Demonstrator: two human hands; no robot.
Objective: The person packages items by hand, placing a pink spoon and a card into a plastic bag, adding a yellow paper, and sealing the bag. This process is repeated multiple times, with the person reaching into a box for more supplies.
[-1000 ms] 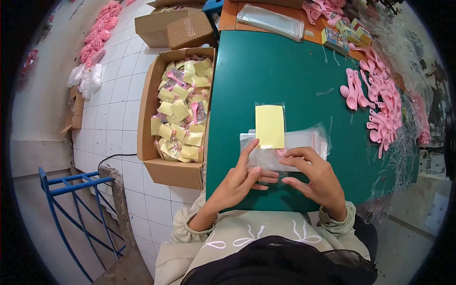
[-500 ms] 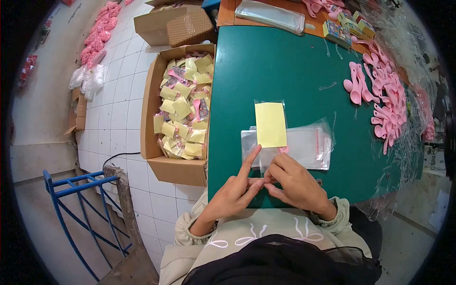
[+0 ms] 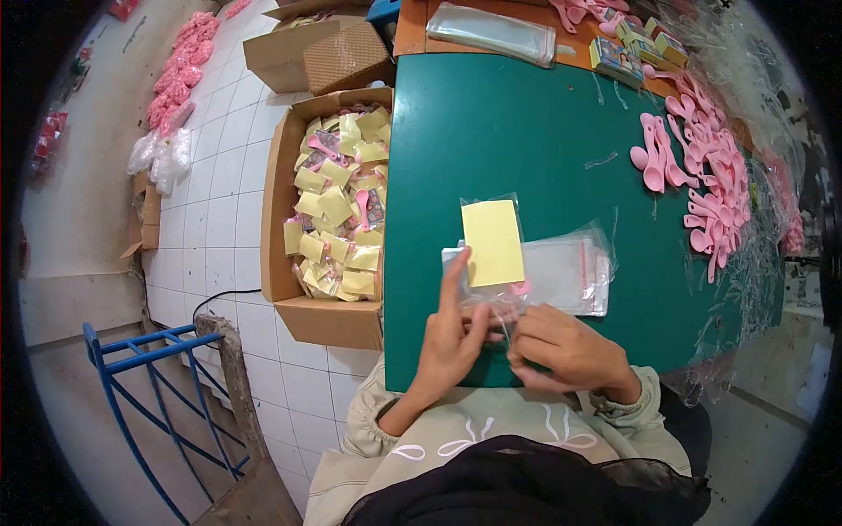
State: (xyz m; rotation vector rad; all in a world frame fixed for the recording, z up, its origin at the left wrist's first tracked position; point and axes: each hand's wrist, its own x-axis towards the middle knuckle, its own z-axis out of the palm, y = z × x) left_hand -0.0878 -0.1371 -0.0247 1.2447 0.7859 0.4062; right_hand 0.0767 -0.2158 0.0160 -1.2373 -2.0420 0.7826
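Observation:
A clear plastic bag with a yellow card [image 3: 493,244] in it lies over a stack of flat clear bags [image 3: 566,273]. Part of a pink spoon [image 3: 520,287] shows just below the card. My left hand [image 3: 449,340] grips the near end of the filled bag, its index finger stretched up along the card's left edge. Fingers curled, my right hand [image 3: 566,349] pinches clear plastic at that same near end. The plastic is pulled taut between both hands, and the right fingertips are partly hidden.
Pink spoons [image 3: 715,193] lie heaped at the table's right, near crumpled clear film [image 3: 754,289]. Small card packs [image 3: 617,60] and more flat bags [image 3: 491,33] are at the back. A cardboard box [image 3: 329,317] of filled bags stands left of the green table [image 3: 491,123].
My hands have moved apart, the right one to the right, drawing the clear plastic between them. The bag with the yellow card has shifted slightly left and nearer.

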